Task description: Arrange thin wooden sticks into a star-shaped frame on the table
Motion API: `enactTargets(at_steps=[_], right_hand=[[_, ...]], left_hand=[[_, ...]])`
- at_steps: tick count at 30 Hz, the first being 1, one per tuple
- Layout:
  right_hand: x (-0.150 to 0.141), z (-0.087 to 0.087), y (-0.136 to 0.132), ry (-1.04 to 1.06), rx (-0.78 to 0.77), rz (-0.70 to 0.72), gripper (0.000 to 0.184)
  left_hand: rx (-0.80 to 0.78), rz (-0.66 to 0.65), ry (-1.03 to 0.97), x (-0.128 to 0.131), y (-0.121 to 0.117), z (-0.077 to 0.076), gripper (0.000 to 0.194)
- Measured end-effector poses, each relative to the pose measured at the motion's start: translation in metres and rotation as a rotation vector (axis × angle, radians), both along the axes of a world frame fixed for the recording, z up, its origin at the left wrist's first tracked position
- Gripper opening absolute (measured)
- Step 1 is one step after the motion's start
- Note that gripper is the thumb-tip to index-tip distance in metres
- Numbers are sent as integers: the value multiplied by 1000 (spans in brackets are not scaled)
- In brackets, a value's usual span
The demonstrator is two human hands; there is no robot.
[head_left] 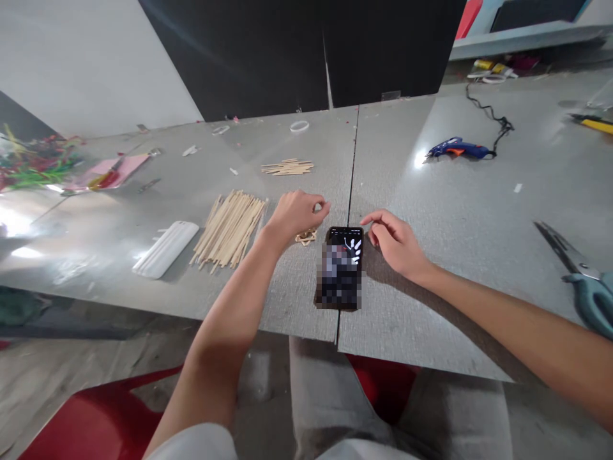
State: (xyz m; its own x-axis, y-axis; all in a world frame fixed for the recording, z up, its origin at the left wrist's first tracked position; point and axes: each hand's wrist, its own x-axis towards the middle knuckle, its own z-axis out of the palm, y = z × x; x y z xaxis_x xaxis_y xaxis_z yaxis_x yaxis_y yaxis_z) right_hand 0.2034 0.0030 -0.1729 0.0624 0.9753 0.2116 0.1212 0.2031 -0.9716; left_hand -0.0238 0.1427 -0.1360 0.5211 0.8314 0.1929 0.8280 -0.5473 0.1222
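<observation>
My left hand (297,213) is over the table, its thumb and index finger curled into a ring and meeting at the tips. I cannot make out whether anything is pinched there. Partly hidden beneath it lies a small piece made of short wooden sticks (306,237). A smartphone (339,268) with a lit, partly blurred screen lies between my hands. My right hand (395,241) is beside the phone's upper right corner, index finger stretched out and the other fingers bent, holding nothing. To the left, a large pile of thin wooden sticks (230,230) lies near my left forearm.
A smaller stick bundle (287,167) and a tape ring (299,126) lie farther back. White glue sticks rest on a white case (165,250) at left. A blue glue gun (460,149) with its cord and teal-handled scissors (587,281) lie at right. A black panel (306,57) stands behind.
</observation>
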Motion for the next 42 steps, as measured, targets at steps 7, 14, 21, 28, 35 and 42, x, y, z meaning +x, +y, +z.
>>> enactTargets(at_steps=[7,14,21,28,35,42], right_hand=[[-1,0,0,4,-1,-1,14],[-1,2,-1,8,7,5,15],[-1,1,-1,8,5,3,14],[-1,1,-1,11,4,9,16],[-2,1,-1,-4,10,16,18],[-1,-1,0,-11,15,17,18]], left_hand=[[14,-120,-49,0,-1,-7,34],[-40,-149,-87,3,6,-19,29],[-68,-140,-116,3,6,-18,32],[-70,-63,-35,5,4,-14,37],[47,281,45,2,6,0,53],[37,346,25,-1,7,5,50]])
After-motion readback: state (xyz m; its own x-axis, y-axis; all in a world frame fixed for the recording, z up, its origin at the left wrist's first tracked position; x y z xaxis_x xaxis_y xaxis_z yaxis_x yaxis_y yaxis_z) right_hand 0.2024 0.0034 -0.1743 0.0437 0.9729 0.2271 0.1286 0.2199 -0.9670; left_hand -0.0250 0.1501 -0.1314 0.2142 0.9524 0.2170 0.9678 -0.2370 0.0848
